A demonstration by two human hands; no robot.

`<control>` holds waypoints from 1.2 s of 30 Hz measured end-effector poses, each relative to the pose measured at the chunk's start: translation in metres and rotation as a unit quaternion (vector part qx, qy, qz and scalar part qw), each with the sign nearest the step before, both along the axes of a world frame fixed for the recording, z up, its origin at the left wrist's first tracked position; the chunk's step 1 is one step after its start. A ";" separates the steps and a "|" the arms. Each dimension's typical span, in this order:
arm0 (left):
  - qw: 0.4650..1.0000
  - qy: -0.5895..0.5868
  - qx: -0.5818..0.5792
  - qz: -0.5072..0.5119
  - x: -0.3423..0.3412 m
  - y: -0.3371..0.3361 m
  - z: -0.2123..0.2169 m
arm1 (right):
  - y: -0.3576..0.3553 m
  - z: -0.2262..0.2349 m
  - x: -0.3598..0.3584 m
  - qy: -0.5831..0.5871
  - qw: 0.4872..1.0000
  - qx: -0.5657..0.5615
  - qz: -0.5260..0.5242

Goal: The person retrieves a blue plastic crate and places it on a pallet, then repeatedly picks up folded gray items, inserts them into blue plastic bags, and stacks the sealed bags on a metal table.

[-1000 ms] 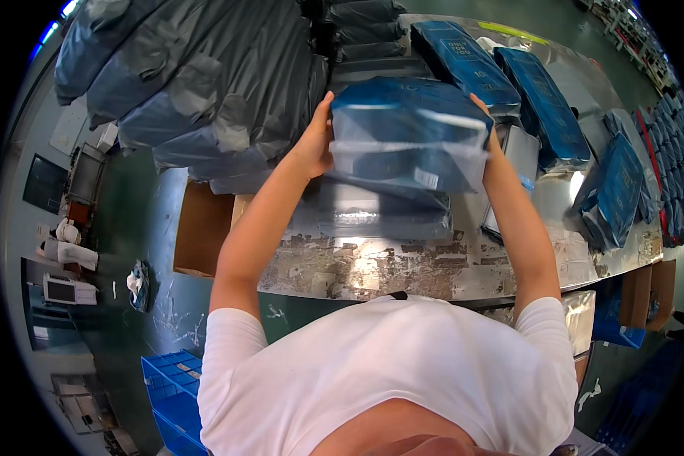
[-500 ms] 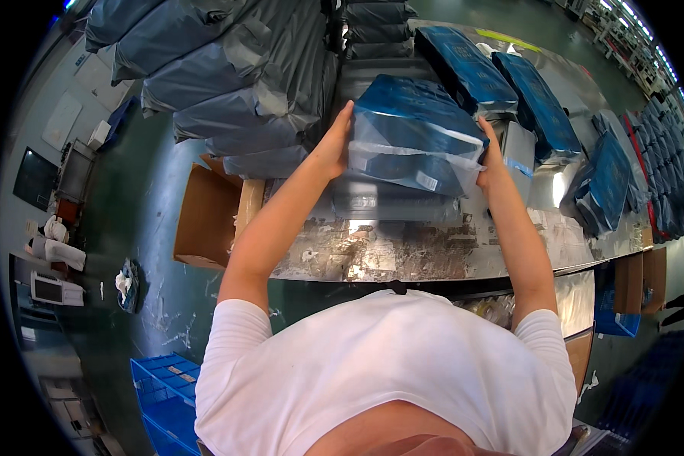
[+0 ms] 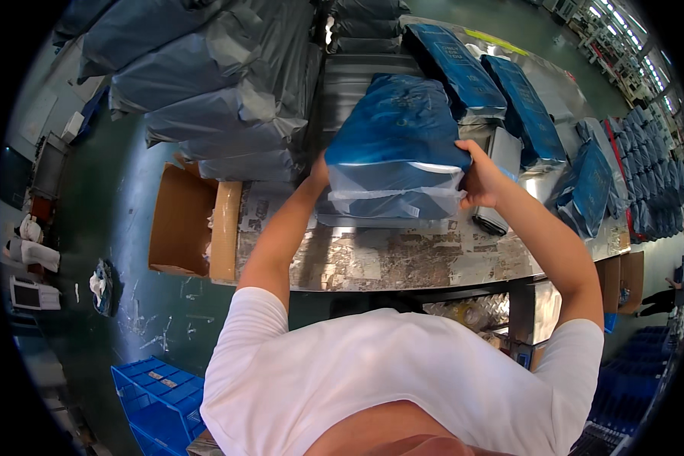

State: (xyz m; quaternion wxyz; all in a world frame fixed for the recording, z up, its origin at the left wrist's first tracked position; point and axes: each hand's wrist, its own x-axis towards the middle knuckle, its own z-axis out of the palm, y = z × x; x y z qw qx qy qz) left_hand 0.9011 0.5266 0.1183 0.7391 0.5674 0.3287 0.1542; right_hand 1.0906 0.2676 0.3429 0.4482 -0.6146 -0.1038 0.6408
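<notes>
1. Between both hands, above the middle of the worktop, a film-wrapped blue pack is clamped; whether it bears on the grey bags beneath, I can't tell.
2. The left hand presses its left side, fingers mostly hidden; the right hand grips the near right corner, thumb on top, fingers down the side.
3. Both arms reach in over the front edge, the left fairly straight, the right elbow bent outward.
4. I'd call the handling part-way: this pack is not yet released, and its near end shows a loose film edge.
5. Toward the right edge lie three more blue packs, no hand on them.
6. By the left edge, grey bagged parcels are already piled high; an open cardboard box stands beside the front left corner.
</notes>
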 end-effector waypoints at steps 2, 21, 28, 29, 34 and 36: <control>0.993 -0.066 -0.086 -0.043 0.021 -0.006 -0.006 | 0.013 0.017 0.007 -0.050 0.998 -0.019 0.029; 0.999 -0.027 -0.026 0.025 -0.065 -0.125 -0.032 | -0.043 -0.211 -0.005 -0.158 0.957 0.110 -0.219; 0.982 0.072 0.119 -0.131 -0.099 -0.188 0.005 | -0.062 -0.196 -0.053 -0.183 0.962 0.084 -0.183; 0.976 0.067 0.146 -0.144 -0.123 -0.200 0.002 | -0.078 -0.202 -0.065 -0.182 0.961 0.090 -0.189; 0.983 0.085 -0.105 -0.124 -0.194 -0.183 -0.026 | -0.159 -0.240 -0.066 -0.183 0.952 -0.094 -0.227; 0.957 0.171 0.233 0.001 -0.146 -0.136 -0.002 | -0.112 -0.242 -0.038 -0.411 0.889 0.052 -0.197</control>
